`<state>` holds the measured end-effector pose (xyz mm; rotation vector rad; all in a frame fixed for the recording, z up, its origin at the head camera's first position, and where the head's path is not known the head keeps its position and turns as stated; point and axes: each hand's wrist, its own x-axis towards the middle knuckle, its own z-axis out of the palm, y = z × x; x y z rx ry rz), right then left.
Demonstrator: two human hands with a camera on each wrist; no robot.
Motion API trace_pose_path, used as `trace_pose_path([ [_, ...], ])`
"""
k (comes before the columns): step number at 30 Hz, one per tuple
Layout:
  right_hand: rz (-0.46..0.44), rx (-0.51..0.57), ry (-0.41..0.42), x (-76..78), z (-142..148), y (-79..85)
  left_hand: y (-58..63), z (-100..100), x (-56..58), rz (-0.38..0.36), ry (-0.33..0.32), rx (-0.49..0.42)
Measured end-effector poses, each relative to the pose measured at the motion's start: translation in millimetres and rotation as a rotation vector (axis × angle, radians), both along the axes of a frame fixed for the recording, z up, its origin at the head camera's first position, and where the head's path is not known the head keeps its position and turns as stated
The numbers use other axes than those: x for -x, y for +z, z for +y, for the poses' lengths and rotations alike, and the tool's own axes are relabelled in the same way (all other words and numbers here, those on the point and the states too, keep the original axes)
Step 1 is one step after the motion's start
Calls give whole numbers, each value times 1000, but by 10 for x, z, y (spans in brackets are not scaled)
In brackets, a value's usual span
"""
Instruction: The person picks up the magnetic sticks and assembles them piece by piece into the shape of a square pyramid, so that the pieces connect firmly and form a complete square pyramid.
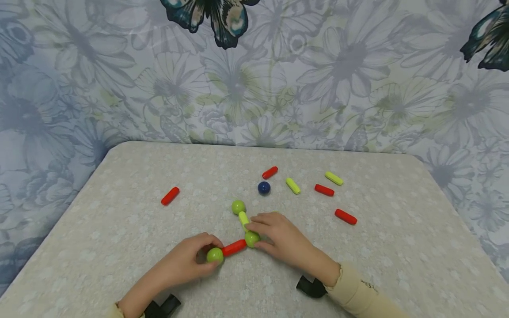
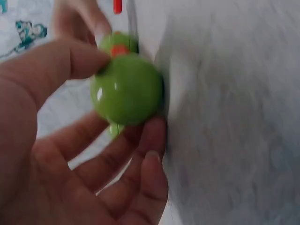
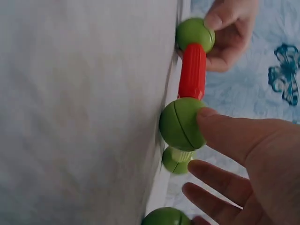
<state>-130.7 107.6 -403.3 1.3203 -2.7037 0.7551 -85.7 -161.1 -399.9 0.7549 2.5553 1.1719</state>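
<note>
A red rod [image 1: 234, 247] joins two green balls, and from the middle green ball [image 1: 252, 239] a yellow-green rod [image 1: 243, 219] runs to a far green ball [image 1: 238, 206]. My left hand [image 1: 191, 258] pinches the near-left green ball [image 2: 127, 89] between thumb and fingers. At the middle ball, my right hand [image 1: 284, 236] has its thumb against the side and a finger over the top, gripping it. Another green ball [image 3: 165, 218] lies by the right hand's fingers, mostly hidden under that hand in the head view.
Beyond the hands lie a dark blue ball [image 1: 264, 188], a red rod [image 1: 270, 172] and a yellow-green rod [image 1: 293, 186]. More red rods [image 1: 345, 217] and another yellow-green rod [image 1: 334, 178] are at the right. One red rod [image 1: 170, 196] lies apart at the left. Flowered wallpaper [image 1: 278, 88] rises behind the table.
</note>
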Motion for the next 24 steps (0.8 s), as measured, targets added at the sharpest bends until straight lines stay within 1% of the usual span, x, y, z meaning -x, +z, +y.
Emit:
trace_pose_path([
  [2,33,-33,25,-77,7,25,-11,-37,20,0,-49,-43],
  [4,47,-50,32,-142,19,41,-21,-51,45,5,-90,-71],
  [6,55,-62,27,-190,33,43,-27,-56,71,2,-115,-84],
  [8,54,-72,18,-222,48,38,-31,-56,95,-18,-129,-94],
  [12,28,-69,2,-241,66,12,-39,-62,136,-43,-117,-106],
  [15,-12,-39,-3,-241,82,-17,-62,-65,154,-27,-105,-117],
  [20,-63,13,0,-243,108,-56,-114,-82,165,-39,-87,-143],
  [24,-79,22,10,-242,120,-61,-134,-92,157,-40,-84,-167],
])
